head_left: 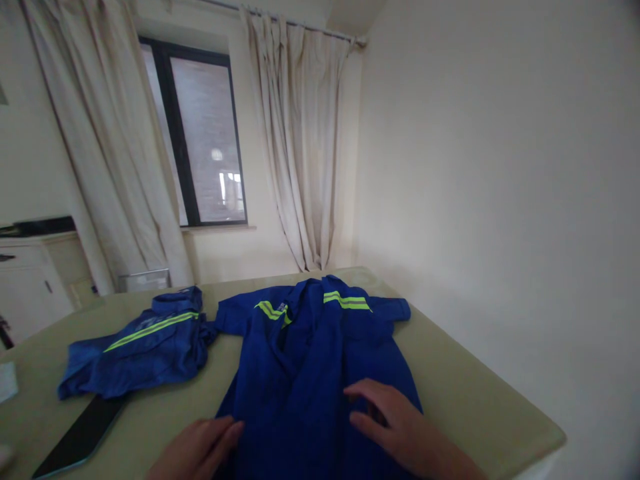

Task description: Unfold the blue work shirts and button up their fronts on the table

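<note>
A blue jacket [310, 373] with yellow-green stripes lies spread on the table [465, 373], collar toward the far edge and front flaps overlapping. My left hand [207, 443] is at its lower left edge, fingers together; whether cloth is pinched between them is too small to tell. Over the lower right part of the jacket is my right hand [387, 417], thumb and fingers apart, holding nothing. To the left lies a second blue garment [145, 347], folded, with a similar stripe.
A dark flat device [83, 433] lies partly under the folded garment. At the left edge is a small pale item [7, 381]. A wall [500, 200] borders the table's right side; curtains [305, 133] hang behind.
</note>
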Action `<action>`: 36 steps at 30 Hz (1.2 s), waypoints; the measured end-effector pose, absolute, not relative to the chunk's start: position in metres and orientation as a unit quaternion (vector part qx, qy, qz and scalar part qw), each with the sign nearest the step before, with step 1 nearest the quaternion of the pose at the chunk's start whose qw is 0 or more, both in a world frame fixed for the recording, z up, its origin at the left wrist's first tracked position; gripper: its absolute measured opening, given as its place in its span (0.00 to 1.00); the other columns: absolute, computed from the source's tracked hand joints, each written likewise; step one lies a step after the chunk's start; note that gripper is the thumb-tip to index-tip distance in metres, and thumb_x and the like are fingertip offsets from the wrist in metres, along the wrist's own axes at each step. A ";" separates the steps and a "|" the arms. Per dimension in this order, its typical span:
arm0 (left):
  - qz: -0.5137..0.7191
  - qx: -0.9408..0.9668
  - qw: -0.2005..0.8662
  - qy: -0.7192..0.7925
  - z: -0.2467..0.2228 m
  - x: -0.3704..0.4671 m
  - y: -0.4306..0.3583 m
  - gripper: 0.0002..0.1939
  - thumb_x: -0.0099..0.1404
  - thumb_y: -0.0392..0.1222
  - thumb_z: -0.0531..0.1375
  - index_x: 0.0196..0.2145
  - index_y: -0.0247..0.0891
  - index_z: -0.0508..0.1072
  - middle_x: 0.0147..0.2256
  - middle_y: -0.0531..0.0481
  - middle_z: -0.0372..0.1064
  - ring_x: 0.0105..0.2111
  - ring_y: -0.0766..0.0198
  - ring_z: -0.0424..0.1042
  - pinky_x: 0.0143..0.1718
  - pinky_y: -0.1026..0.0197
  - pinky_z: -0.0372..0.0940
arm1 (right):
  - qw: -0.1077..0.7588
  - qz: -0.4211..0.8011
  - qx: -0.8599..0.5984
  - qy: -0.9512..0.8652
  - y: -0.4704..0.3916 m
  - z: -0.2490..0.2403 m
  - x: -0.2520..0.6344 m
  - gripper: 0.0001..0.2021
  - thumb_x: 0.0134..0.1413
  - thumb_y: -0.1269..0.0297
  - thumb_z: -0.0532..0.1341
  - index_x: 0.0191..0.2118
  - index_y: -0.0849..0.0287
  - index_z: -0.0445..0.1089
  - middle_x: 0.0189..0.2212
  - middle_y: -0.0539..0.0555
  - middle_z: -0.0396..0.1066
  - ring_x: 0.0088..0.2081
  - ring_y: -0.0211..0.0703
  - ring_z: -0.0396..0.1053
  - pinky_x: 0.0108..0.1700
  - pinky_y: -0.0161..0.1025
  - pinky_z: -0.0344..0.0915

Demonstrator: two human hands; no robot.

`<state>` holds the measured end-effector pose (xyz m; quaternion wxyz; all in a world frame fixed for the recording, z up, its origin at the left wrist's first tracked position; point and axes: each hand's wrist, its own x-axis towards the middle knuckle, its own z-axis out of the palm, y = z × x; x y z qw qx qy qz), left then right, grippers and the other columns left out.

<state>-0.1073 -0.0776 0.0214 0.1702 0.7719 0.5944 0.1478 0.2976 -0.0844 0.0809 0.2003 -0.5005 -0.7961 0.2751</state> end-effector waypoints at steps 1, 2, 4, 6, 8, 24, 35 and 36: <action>0.161 0.776 0.131 0.595 0.028 -0.094 -0.069 0.23 0.73 0.57 0.47 0.42 0.51 0.80 0.42 0.51 0.80 0.45 0.54 0.77 0.53 0.52 0.70 | 0.208 0.229 -0.525 -0.793 -0.075 0.078 0.294 0.28 0.67 0.42 0.54 0.64 0.50 0.67 0.61 0.59 0.68 0.60 0.57 0.66 0.63 0.51 0.59; 0.178 0.785 0.090 0.587 0.032 -0.079 -0.060 0.20 0.73 0.55 0.49 0.47 0.50 0.79 0.48 0.50 0.78 0.50 0.53 0.75 0.58 0.50 0.67 | 0.199 0.190 -0.551 -0.788 -0.065 0.072 0.291 0.32 0.66 0.39 0.53 0.67 0.52 0.64 0.65 0.61 0.63 0.65 0.61 0.59 0.67 0.56 0.53; 0.205 0.789 0.018 0.579 0.034 -0.048 -0.039 0.21 0.73 0.53 0.50 0.55 0.47 0.75 0.57 0.47 0.73 0.57 0.51 0.71 0.62 0.48 0.62 | 0.140 0.160 -0.585 -0.783 -0.044 0.057 0.288 0.39 0.63 0.35 0.53 0.71 0.54 0.57 0.71 0.64 0.52 0.71 0.67 0.47 0.70 0.62 0.45; 0.193 0.788 -0.011 0.584 0.027 -0.021 -0.018 0.27 0.73 0.55 0.50 0.61 0.41 0.71 0.62 0.42 0.68 0.63 0.49 0.65 0.65 0.45 0.59 | 0.092 0.156 -0.586 -0.790 -0.026 0.040 0.288 0.42 0.62 0.33 0.52 0.73 0.54 0.51 0.73 0.63 0.44 0.73 0.68 0.40 0.71 0.64 0.40; 0.166 0.782 -0.008 0.601 0.013 -0.002 0.000 0.33 0.73 0.59 0.49 0.66 0.35 0.65 0.65 0.37 0.63 0.67 0.45 0.60 0.67 0.43 0.56 | 0.079 0.150 -0.563 -0.809 -0.009 0.027 0.293 0.41 0.64 0.33 0.50 0.74 0.52 0.49 0.74 0.61 0.39 0.74 0.65 0.36 0.71 0.64 0.36; 0.175 0.763 -0.008 0.622 0.010 0.015 0.089 0.24 0.75 0.41 0.43 0.57 0.35 0.73 0.59 0.40 0.72 0.60 0.53 0.68 0.64 0.49 0.60 | 0.100 0.116 -0.506 -0.849 0.138 0.013 0.302 0.34 0.69 0.38 0.45 0.71 0.49 0.55 0.74 0.56 0.46 0.74 0.54 0.41 0.72 0.55 0.37; 0.137 0.805 0.058 0.574 -0.012 0.020 -0.012 0.33 0.70 0.51 0.49 0.71 0.44 0.55 0.71 0.47 0.53 0.71 0.45 0.49 0.70 0.35 0.45 | 0.176 -0.044 -0.499 -0.847 0.142 0.036 0.285 0.26 0.71 0.56 0.50 0.68 0.62 0.60 0.64 0.66 0.63 0.64 0.58 0.59 0.66 0.52 0.50; 0.146 0.809 0.055 0.567 -0.011 0.017 -0.010 0.35 0.71 0.54 0.49 0.72 0.42 0.53 0.71 0.46 0.53 0.71 0.46 0.49 0.71 0.36 0.44 | 0.193 -0.054 -0.491 -0.848 0.133 0.040 0.275 0.25 0.72 0.56 0.49 0.66 0.62 0.62 0.61 0.66 0.67 0.61 0.57 0.62 0.64 0.51 0.53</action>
